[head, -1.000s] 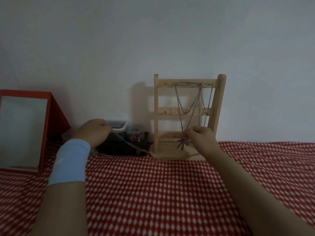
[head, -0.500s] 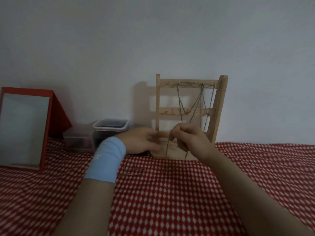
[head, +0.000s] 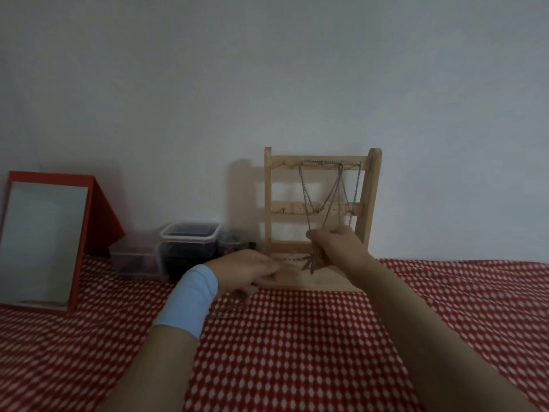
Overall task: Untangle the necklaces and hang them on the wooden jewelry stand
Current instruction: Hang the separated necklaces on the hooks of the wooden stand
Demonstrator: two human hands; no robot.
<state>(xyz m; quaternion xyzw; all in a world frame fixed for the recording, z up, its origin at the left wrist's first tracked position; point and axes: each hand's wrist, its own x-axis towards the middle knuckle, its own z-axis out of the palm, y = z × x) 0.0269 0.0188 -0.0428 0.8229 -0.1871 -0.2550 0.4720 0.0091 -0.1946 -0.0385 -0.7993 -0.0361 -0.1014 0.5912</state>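
A wooden jewelry stand (head: 370,185) stands against the wall on the red checked cloth. Silver necklace chains (head: 306,188) hang from its top bar and cross each other lower down. My right hand (head: 335,248) pinches the chains in front of the stand's lower rung, and a leaf-shaped pendant (head: 312,262) dangles under its fingers. My left hand (head: 246,272), with a light blue wristband, pinches a beaded chain (head: 286,259) that runs level towards the pendant. A loose bit of chain (head: 228,310) lies on the cloth beneath my left wrist.
A red-framed mirror (head: 44,245) leans at the far left. Clear plastic boxes (head: 181,248) with dark contents sit between the mirror and the stand. The red checked cloth (head: 297,352) covers the surface towards me.
My left hand came from the boxes at the left over to the stand's base. My right hand lifted slightly, and the leaf pendant shows again below it.
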